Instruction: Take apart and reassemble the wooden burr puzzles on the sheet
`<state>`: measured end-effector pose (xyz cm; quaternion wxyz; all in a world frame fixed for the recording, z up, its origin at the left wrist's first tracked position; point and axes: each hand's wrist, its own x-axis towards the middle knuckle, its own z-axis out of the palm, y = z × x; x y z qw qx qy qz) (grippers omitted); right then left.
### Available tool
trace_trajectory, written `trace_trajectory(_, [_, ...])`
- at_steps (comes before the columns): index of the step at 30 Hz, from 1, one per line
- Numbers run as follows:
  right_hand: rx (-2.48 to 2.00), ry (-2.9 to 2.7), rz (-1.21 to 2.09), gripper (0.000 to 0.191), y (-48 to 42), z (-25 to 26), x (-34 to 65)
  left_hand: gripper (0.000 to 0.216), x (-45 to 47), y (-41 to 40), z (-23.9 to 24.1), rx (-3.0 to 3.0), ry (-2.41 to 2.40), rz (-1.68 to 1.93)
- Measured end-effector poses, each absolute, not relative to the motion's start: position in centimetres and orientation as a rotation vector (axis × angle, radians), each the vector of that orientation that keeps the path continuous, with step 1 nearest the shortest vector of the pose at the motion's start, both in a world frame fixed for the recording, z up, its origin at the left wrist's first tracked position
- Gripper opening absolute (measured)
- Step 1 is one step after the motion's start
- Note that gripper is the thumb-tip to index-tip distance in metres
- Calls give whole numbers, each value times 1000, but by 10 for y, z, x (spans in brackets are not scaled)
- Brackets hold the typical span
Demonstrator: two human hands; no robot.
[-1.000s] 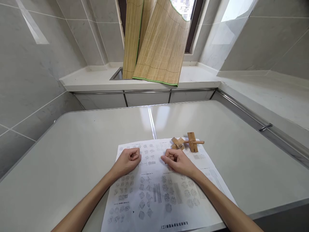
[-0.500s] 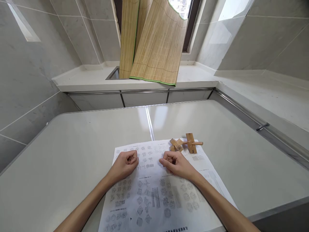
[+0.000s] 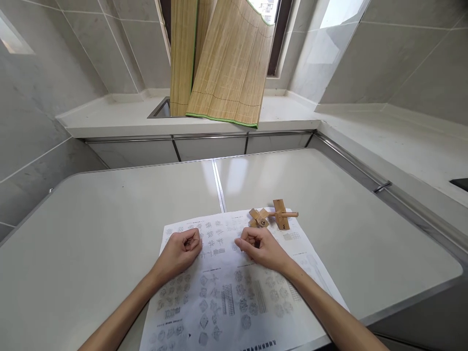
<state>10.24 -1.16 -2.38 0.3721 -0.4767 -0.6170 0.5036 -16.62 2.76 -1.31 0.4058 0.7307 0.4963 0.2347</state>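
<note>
A large white sheet (image 3: 234,312) printed with small diagrams lies on the table. My left hand (image 3: 182,248) rests on its left part, curled into a fist with nothing showing in it. On the right part lies my right hand (image 3: 261,248), fingers curled in and thumb along them, also without anything visible inside. Just beyond the right hand, at the sheet's far right edge, sits a wooden cross-shaped puzzle piece (image 3: 259,218) marked with a letter. Touching or close to it is a second wooden puzzle piece (image 3: 281,214), a flat slat with a rod through it.
The pale table (image 3: 106,214) has a metal seam (image 3: 218,185) down its middle. Behind it runs a white counter (image 3: 120,117) with a sink (image 3: 161,108). A bamboo mat (image 3: 230,68) hangs in front of the window. A metal rail (image 3: 351,156) follows the right side.
The whole view has shifted slightly, so the scene sits a little further left. Both hands keep their curled pose on the sheet, and the wooden pieces stay where they were.
</note>
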Motion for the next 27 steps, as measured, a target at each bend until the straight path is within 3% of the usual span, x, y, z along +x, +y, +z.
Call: trace_trajectory(27, [-1252, -1553, 1303, 50, -17, -25, 104, 33, -166, 28, -14, 1877, 1236, 593])
